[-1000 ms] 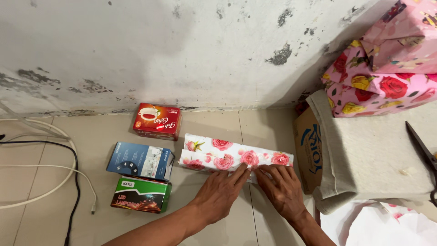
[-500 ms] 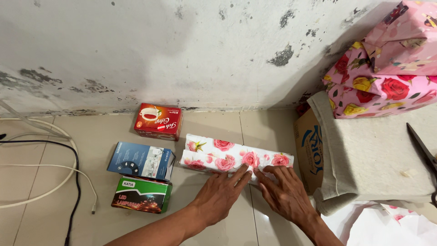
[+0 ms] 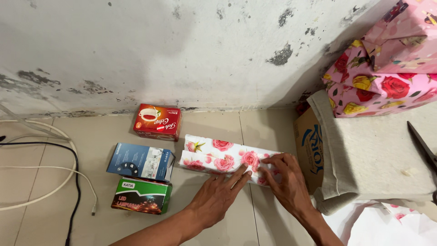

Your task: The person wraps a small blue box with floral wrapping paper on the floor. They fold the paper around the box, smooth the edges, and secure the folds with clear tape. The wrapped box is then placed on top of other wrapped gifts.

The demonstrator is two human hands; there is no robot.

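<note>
1. Fingers [image 3: 236, 175] of the left hand [image 3: 217, 196] lie flat and stretched out, released, with the tips pressing on the near edge of the long box wrapped in white paper with pink roses [image 3: 218, 155]; nothing is grasped.
2. Far to the left, white and black cables [image 3: 54, 173] curl over the beige tiled floor [image 3: 214, 123], close to its left edge.
3. Next come three small cartons to the left of the wrapped box: a red rectangular tea carton [image 3: 157, 121] near the stained white wall [image 3: 182, 50], a blue carton [image 3: 140, 161] nearer to the person, and a green and black carton [image 3: 141, 195] just beside the blue one.
4. The wrapped box lies on the floor about in the middle, well apart from the wall, its long side running left to right.
5. The right hand [image 3: 287, 180] covers the right end of the wrapped box, fingers bent over the paper and pushing it down; I cannot tell if they pinch a flap.
6. Right of this hand stands a brown cardboard box [image 3: 307, 150] covered with a grey cloth [image 3: 368, 155].
7. On the cloth rest parcels in pink rose paper [image 3: 387, 68] at the far right corner, and black scissors [image 3: 423, 148] at the right edge.
</note>
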